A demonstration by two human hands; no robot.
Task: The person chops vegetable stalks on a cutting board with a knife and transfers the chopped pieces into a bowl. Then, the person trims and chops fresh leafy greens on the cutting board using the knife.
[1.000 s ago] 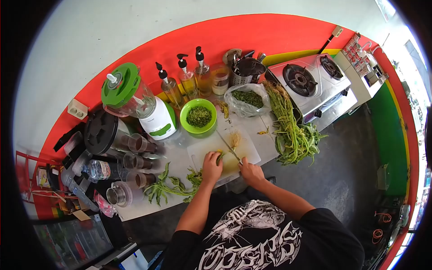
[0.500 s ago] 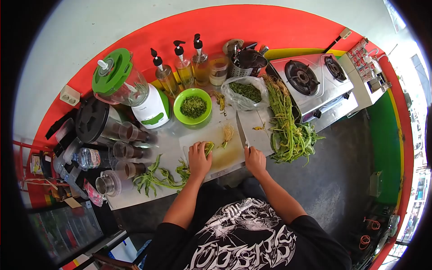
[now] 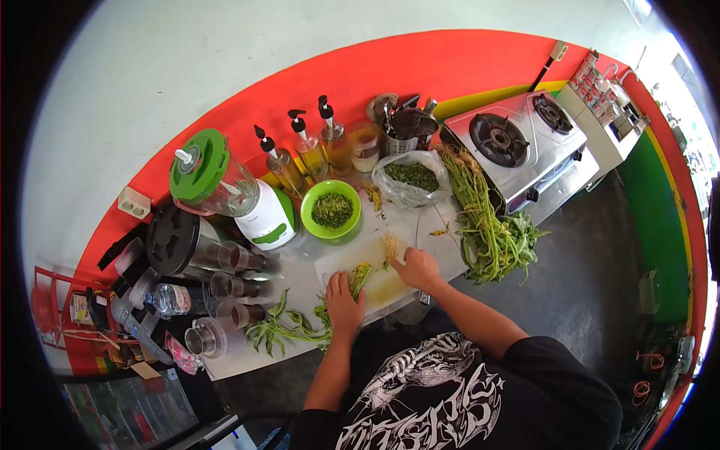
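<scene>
Left grip cupping stems, right near roots

The wide head camera looks forward and steeply down from close above the counter.

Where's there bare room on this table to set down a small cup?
One patch of table lies between the cups and the cutting board; a narrower one separates the right hand from the leafy bundle. Around the blender and pump bottles, it's crowded.

Stems lie on the cutting board, before the bowl.
</scene>
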